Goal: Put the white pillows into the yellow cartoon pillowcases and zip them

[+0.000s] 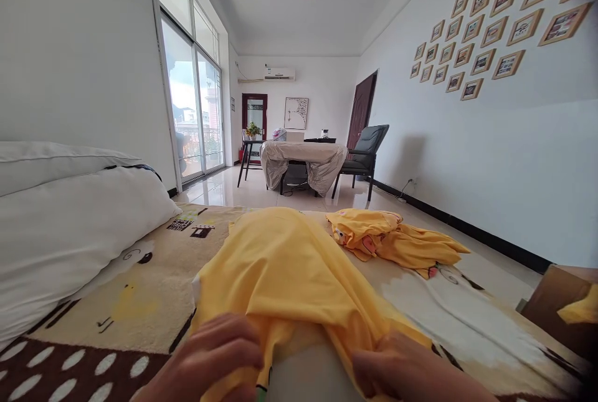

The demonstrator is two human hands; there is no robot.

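Note:
Yellow trousers (284, 265) lie spread on a bed blanket, the waist end away from me and two legs parting toward me. At the near left leg is my left hand (210, 358), its fingers curled over the cloth; the fingertips are partly blurred. My right hand (406, 364) is closed on the other leg, pinching the fabric near its inner edge. Between the legs a pale patch of bedding shows. Beyond them to the right rests a crumpled yellow printed garment (364, 230), apart from both hands.
White pillows (75, 227) are stacked on the left of the patterned blanket (135, 302). A cardboard box (555, 308) with yellow cloth stands at the right edge. Farther off are a covered table (303, 151) and a dark chair (367, 149).

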